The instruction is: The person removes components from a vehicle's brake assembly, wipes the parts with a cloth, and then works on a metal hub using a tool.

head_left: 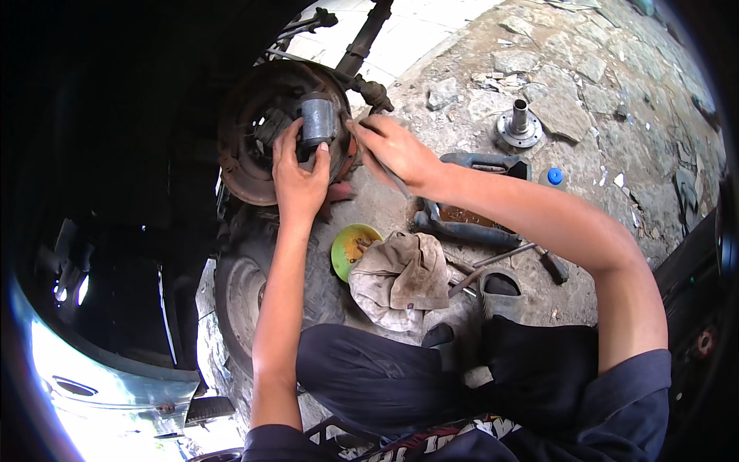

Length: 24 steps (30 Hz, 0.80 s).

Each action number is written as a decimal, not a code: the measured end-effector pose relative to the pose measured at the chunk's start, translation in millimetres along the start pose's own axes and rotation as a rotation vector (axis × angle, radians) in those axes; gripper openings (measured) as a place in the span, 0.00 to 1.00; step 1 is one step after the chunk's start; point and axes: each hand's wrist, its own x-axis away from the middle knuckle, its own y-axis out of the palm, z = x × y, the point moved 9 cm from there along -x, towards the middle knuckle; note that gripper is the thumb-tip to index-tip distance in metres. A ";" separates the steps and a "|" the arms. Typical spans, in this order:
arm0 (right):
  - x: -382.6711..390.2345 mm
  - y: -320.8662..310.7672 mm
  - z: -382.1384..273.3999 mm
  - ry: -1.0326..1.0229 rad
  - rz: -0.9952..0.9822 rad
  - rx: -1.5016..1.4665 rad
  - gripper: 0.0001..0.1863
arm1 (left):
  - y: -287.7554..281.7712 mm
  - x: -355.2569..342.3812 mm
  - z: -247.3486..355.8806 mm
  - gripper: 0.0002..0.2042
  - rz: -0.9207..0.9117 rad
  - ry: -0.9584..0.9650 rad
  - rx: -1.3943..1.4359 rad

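Observation:
A rusty round brake backing plate (246, 165) stands on the vehicle's axle under the dark wheel arch. A grey cylindrical hub stub (318, 117) sticks out of its middle. My left hand (299, 177) rests against the plate just below the stub, fingers spread around its base. My right hand (392, 150) is closed on a thin metal tool (394, 179) and sits at the plate's right edge, beside the stub.
On the stony ground lie a green bowl (348, 245) with small parts, a dirty rag (400, 277), a dark plastic container (469, 223), a hammer (539, 258), a blue cap (554, 176) and a flanged hub part (519, 123). A wheel (246, 289) lies below the plate.

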 end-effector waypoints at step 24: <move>-41.2 -10.9 5.7 -0.106 0.119 0.003 0.25 | -5.9 -2.5 2.1 0.24 -0.016 0.050 -0.024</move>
